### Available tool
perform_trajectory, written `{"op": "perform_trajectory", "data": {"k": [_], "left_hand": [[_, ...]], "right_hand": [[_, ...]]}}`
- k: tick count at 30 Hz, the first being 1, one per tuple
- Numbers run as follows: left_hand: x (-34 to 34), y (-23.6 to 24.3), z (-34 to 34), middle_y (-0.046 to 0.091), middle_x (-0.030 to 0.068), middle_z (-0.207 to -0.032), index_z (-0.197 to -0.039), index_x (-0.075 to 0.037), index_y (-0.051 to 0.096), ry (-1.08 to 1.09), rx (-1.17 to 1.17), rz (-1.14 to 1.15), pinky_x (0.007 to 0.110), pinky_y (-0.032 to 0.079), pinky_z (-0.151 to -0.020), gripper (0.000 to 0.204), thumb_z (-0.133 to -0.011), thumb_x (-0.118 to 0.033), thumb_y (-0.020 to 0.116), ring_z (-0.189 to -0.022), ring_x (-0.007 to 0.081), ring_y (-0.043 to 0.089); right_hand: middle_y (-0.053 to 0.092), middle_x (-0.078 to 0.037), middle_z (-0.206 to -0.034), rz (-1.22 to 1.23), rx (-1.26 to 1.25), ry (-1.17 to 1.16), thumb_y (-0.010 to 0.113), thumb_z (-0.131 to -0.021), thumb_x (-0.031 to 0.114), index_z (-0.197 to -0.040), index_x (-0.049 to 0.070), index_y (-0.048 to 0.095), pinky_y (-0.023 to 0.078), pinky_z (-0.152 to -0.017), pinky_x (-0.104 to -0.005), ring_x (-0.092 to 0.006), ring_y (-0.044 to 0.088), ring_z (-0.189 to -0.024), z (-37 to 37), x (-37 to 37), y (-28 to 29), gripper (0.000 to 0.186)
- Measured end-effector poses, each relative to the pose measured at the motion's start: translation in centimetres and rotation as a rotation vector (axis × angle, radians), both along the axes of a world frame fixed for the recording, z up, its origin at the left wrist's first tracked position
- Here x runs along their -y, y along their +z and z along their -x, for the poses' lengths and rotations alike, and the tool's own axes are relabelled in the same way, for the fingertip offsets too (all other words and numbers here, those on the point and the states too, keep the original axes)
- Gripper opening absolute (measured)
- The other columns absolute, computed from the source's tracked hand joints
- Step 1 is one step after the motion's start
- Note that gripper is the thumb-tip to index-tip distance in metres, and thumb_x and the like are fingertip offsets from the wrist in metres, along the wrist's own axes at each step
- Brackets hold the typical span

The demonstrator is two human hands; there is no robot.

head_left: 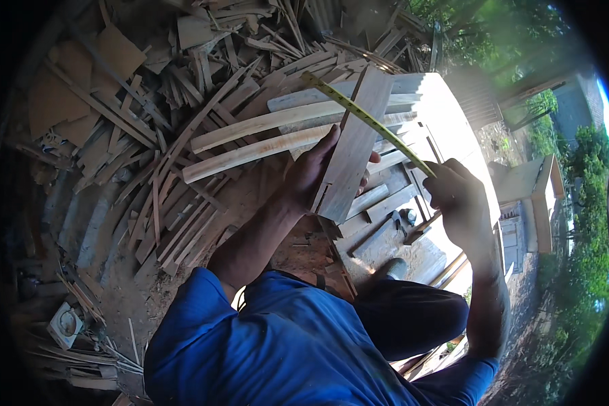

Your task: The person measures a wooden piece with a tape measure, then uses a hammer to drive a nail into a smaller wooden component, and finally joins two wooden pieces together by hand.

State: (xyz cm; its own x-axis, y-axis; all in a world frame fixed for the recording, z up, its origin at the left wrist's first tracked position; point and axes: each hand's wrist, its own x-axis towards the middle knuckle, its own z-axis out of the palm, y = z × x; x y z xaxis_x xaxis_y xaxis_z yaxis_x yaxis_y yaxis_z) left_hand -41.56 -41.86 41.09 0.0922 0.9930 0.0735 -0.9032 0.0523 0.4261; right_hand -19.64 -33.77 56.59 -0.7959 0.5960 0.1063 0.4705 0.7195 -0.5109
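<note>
My left hand (pixel 312 172) grips a flat wooden board (pixel 354 145) by its left edge and holds it tilted upward in front of me. My right hand (pixel 459 196) is closed around the case of a yellow measuring tape (pixel 362 114), whose blade runs up and to the left across the board's upper end. The tape case itself is hidden inside the hand. Both forearms come from blue sleeves at the lower edge.
A big heap of wood offcuts and slats (pixel 182 122) covers the ground at left and ahead. Two long pale planks (pixel 264 135) lie behind the board. A wooden frame piece (pixel 399 203) lies under my hands. Trees and a shed (pixel 531 186) stand at right.
</note>
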Motion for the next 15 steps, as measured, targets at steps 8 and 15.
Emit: {"op": "perform_trajectory", "data": {"k": [8,15], "left_hand": [[-1.7,2.7,-7.1,0.061,0.0177,-0.114,-0.142,-0.005,0.043,-0.204,-0.05,-0.034,0.035,0.057,-0.076,0.073,-0.101,-0.065,0.033,-0.085,0.0202,0.066],[-1.1,2.8,-8.8,0.061,0.0171,-0.113,-0.143,-0.006,0.042,-0.214,-0.162,0.019,0.036,0.058,-0.076,0.073,-0.101,-0.065,0.033,-0.086,0.0202,0.067]], "right_hand": [[0.065,-0.016,-0.08,0.104,0.133,-0.002,0.064,-0.093,0.011,-0.109,0.005,0.062,0.051,-0.064,-0.0443,-0.035,0.068,-0.076,-4.5,6.2,-1.7,0.017],[0.066,-0.016,-0.076,0.079,-0.005,-0.004,0.064,-0.094,0.01,-0.105,0.003,0.066,0.051,-0.062,-0.0412,-0.0322,0.068,-0.069,-5.6,6.5,-2.3,0.014]]}}
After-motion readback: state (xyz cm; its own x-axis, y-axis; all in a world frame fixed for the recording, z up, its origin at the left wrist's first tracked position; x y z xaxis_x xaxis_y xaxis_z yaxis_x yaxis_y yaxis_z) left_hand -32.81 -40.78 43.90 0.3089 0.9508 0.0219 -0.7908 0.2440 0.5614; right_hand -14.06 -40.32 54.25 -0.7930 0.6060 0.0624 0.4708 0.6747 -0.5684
